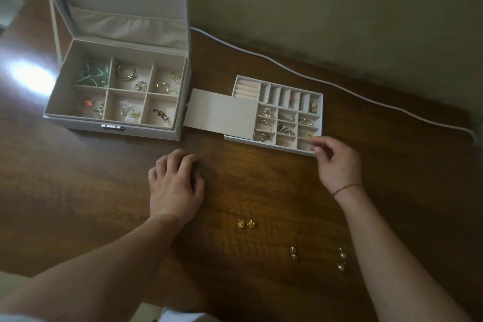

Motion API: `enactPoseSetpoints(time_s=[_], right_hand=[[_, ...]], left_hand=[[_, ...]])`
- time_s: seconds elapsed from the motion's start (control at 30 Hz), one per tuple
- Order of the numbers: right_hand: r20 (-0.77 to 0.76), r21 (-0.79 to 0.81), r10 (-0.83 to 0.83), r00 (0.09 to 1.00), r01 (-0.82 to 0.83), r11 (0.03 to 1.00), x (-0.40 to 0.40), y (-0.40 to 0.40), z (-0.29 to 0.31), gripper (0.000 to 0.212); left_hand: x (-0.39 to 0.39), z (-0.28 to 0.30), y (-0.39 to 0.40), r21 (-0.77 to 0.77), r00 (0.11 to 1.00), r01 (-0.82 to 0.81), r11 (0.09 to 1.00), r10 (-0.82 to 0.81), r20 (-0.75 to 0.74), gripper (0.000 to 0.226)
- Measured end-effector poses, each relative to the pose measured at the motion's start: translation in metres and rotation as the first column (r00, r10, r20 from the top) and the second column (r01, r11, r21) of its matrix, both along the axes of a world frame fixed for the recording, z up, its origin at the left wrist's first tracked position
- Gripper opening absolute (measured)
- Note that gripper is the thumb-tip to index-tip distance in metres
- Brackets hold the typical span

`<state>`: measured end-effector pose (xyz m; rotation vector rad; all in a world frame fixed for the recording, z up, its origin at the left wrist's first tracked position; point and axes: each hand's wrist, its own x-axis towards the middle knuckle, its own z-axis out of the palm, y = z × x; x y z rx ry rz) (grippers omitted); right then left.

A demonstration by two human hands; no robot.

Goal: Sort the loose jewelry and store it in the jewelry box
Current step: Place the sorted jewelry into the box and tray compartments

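Neither hand gripped anything: left hand [175, 185] rested palm-down on the wooden table [78, 191], fingers loosely curled; right hand [337, 165] hovered at the near right corner of the divided tray [317, 98], fingers relaxed. Jewelry box [117, 91] sat far left, lid up, compartments filled. Loose pieces lay near: gold earrings [246, 224], a small gold piece [293, 253], pearl earrings [341, 259].

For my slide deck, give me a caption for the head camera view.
Right hand at the divided tray, left hand resting on the table, three earring pairs still loose.
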<state>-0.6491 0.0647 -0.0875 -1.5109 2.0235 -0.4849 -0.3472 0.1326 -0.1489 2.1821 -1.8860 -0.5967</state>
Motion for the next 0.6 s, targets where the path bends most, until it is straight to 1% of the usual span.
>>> enactPoseSetpoints(time_s=[0.13, 0.2, 0.27, 0.33, 0.43, 0.47, 0.6], right_hand=[[0.005, 0.100, -0.169, 0.986, 0.167, 0.981, -0.040, 0.032, 0.019, 0.028], [0.004, 0.160, -0.195, 0.981, 0.192, 0.968, -0.057, 0.055, 0.021, 0.029], [-0.022, 0.203, -0.152, 0.988, 0.153, 0.967, -0.067, 0.082, 0.020, 0.029], [-0.060, 0.222, -0.103, 0.993, 0.114, 0.969, -0.071, 0.110, 0.018, 0.027], [-0.135, 0.221, -0.080, 0.988, 0.108, 0.969, -0.068, 0.148, 0.013, 0.027], [-0.155, 0.237, -0.075, 0.985, 0.111, 0.965, -0.065, 0.158, 0.011, 0.031], [-0.242, 0.393, -0.063, 0.968, 0.158, 0.906, -0.045, 0.188, 0.000, 0.058]], left_hand=[[0.001, 0.000, 0.000, 0.014, 1.000, 0.007, 1.000, -0.007, -0.003, 0.037], [-0.001, 0.000, 0.000, 0.004, 1.000, 0.009, 1.000, -0.009, -0.001, 0.036], [-0.002, 0.000, 0.000, -0.005, 1.000, 0.010, 1.000, -0.010, 0.006, 0.035], [-0.003, 0.001, 0.000, -0.009, 1.000, 0.000, 1.000, 0.000, 0.007, 0.039], [-0.005, 0.002, 0.000, -0.031, 1.000, -0.016, 0.999, 0.016, 0.003, 0.043], [-0.006, 0.002, 0.000, -0.038, 1.000, -0.021, 0.999, 0.021, 0.006, 0.042], [-0.008, 0.001, 0.000, -0.052, 1.000, -0.029, 0.998, 0.029, 0.010, 0.042]])
